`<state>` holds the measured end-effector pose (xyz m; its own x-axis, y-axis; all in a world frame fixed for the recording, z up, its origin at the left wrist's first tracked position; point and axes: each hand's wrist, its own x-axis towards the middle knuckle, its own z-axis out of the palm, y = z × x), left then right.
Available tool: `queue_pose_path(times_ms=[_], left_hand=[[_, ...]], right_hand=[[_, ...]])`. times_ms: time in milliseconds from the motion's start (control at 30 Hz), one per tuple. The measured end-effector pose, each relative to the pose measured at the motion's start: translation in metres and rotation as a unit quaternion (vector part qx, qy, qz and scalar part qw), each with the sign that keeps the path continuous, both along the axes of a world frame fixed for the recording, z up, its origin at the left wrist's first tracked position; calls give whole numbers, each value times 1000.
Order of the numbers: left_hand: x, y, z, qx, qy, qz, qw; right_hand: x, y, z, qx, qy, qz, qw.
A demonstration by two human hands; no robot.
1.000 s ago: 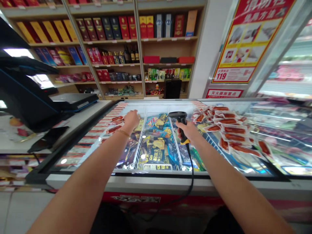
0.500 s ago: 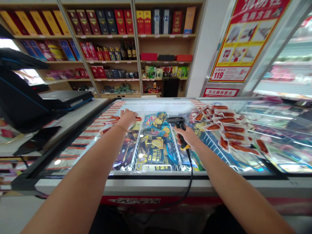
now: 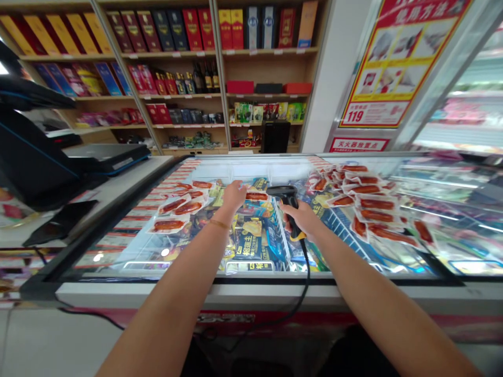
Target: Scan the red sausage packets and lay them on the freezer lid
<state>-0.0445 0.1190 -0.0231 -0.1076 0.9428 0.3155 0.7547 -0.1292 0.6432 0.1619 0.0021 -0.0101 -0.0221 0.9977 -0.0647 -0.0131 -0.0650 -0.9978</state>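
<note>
My right hand is wrapped round the grip of a black and yellow barcode scanner, its head pointing left and its cable hanging down. Just left of the scanner, my left hand has its fingers closed at the near end of a vacuum-packed sausage; the thumb side is partly hidden. Beneath both hands lies the glass top of a chest freezer. On the left of the glass rests a small group of packed sausages. A larger pile of packed sausages lies to the right.
Under the glass, wire baskets hold colourful ice-cream packets. A black scale stands on the counter at left. Behind are shelves of boxed goods and a fire-safety poster. The scanner cable hangs over the freezer's front edge.
My left hand has moved right with the packed sausage, towards the scanner, uncovering the sausages on the left. My right hand and the scanner have stayed almost in place.
</note>
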Motion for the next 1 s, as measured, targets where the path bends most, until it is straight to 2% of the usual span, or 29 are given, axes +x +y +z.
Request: queue_pose_path(times_ms=[67,167,400,567,667,767,1000], left_hand=[[-9,-3,-3,-16,7,-8,1000],[-17,-9,-4,-33,12,-64,997],[-19,-12,-3,-13,6,-147,989],[-17,-8,-8,-26,-138,-133,981],[-17,-9,-9,-30,-228,-116,966],[-18,-9,-8,-19,-300,-127,945],[-25,-2,-12,9,-381,-154,912]], right_hand=[[-1,-1,0,3,-4,5,1000],[-3,-3,0,8,-11,14,1000],[-4,-6,1,6,-17,20,1000],[-5,-8,2,18,-18,18,1000],[-5,-9,2,24,-18,20,999],[-5,-10,2,35,-28,24,999],[-7,-16,6,73,-75,77,992]])
